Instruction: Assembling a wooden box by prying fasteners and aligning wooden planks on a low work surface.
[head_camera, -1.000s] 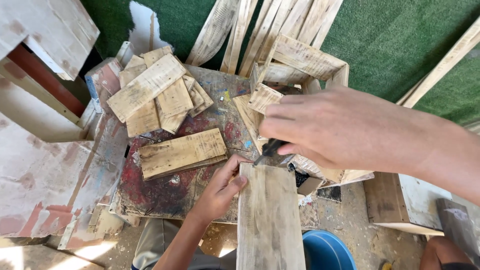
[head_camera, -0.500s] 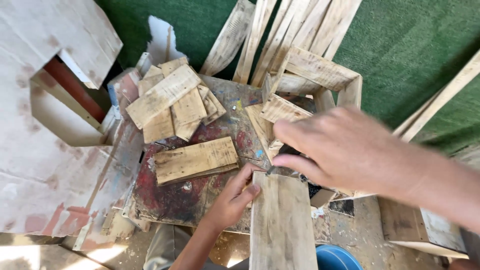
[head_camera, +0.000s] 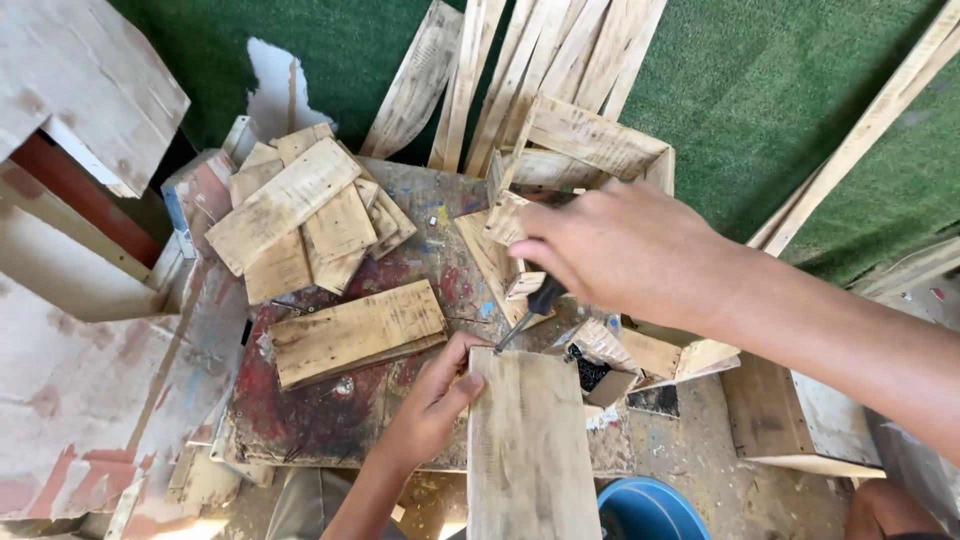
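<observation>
Right hand (head_camera: 625, 258) has lifted, fingers seemingly gripping a screwdriver (head_camera: 528, 311); left hand (head_camera: 440, 392) fingers clasp the plank (head_camera: 525, 450).

My right hand (head_camera: 625, 255) has drawn back up from the plank (head_camera: 530, 450), so the screwdriver (head_camera: 528, 312) now shows, its tip at the plank's top edge. My left hand (head_camera: 435, 400) has slid up to that corner.
</observation>
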